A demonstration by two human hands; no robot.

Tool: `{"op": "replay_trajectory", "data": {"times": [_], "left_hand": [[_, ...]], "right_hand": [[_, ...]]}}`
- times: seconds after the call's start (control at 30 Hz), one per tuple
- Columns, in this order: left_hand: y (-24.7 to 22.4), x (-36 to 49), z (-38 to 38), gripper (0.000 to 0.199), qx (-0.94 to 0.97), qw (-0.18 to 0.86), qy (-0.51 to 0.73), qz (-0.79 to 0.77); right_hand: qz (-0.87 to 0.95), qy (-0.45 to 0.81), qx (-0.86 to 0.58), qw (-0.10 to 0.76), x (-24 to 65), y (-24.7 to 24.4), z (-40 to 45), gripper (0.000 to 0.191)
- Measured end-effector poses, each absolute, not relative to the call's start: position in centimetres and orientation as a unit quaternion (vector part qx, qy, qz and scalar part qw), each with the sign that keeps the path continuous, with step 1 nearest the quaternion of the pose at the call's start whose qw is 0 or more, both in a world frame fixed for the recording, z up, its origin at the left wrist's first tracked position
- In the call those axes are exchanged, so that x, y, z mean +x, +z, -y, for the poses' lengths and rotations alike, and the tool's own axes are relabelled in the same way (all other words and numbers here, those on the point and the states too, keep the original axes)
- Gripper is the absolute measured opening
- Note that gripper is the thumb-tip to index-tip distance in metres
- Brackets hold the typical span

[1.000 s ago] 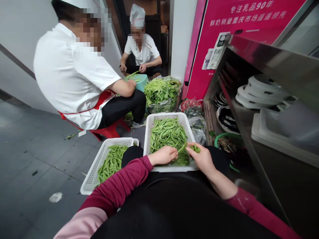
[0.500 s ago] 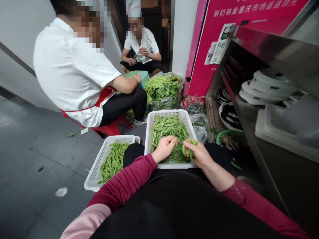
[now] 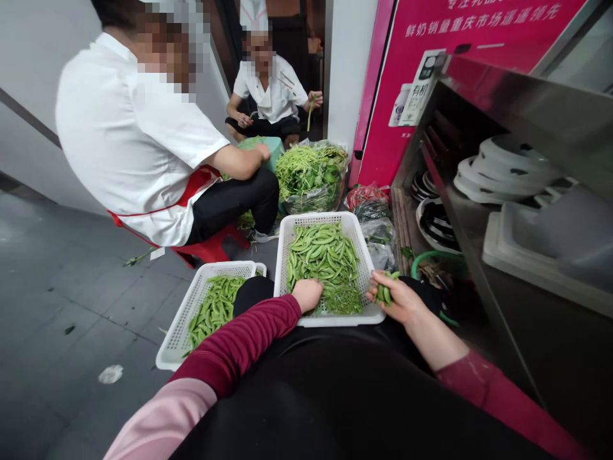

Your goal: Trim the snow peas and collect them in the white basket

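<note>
A white perforated basket point(image 3: 335, 321) rests at my lap, holding a heap of green pea pods point(image 3: 323, 249) with thin green trimmings point(image 3: 347, 300) at its near end. My left hand point(image 3: 308, 295) is over the basket's near left part, beside the trimmings, its fingers closed; what they pinch, if anything, is hidden. At the basket's right rim, my right hand point(image 3: 395, 299) is wrapped round several pea pods point(image 3: 384, 292). To the left, a second white basket point(image 3: 167, 348) holds more pods point(image 3: 218, 306).
A person in white point(image 3: 129, 128) sits close on the left on a red stool point(image 3: 215, 248). Another person point(image 3: 271, 89) crouches beyond a bag of leafy greens point(image 3: 313, 176). Plastic bags point(image 3: 378, 236) and a metal shelf point(image 3: 472, 255) with stacked dishes stand on the right.
My left hand has moved down and left to the trimmings. My right hand has shifted right and slightly down with its pods. The crouching person's one hand has swung outward with a stem.
</note>
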State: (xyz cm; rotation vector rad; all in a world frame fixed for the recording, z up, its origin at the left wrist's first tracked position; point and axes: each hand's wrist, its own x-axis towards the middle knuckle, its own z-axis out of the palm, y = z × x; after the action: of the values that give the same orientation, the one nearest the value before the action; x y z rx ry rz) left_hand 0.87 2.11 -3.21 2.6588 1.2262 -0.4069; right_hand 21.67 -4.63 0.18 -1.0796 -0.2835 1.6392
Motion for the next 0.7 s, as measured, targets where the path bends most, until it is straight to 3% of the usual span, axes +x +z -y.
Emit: {"op": "replay_trajectory", "data": {"times": [0.13, 0.27, 0.37, 0.5, 0.6, 0.7], "left_hand": [[-0.6, 0.0, -1.2, 0.020, 0.898, 0.047, -0.050, -0.434], [1.2, -0.2, -0.1, 0.023, 0.884, 0.084, -0.038, -0.458], [1.8, 0.3, 0.8, 0.022, 0.885, 0.108, -0.042, -0.451], [2.0, 1.1, 2.0, 0.018, 0.902, 0.120, -0.020, -0.414], [1.7, 1.3, 2.4, 0.017, 0.902, 0.172, 0.023, -0.396], [1.5, 1.2, 2.0, 0.024, 0.876, 0.275, 0.081, -0.388]], "right_hand": [[0.267, 0.613, -0.535, 0.516, 20.4, -0.8, 5.2, 0.023], [0.378, 0.550, -0.603, 0.436, 19.0, -0.8, 5.2, 0.023], [0.374, 0.600, -0.586, 0.396, 17.8, -0.8, 5.3, 0.026], [0.297, 0.668, -0.545, 0.410, 16.8, -1.5, 5.6, 0.030], [0.278, 0.671, -0.537, 0.430, 16.7, -1.8, 5.7, 0.029], [0.352, 0.596, -0.587, 0.420, 17.0, -1.7, 5.7, 0.023]]}}
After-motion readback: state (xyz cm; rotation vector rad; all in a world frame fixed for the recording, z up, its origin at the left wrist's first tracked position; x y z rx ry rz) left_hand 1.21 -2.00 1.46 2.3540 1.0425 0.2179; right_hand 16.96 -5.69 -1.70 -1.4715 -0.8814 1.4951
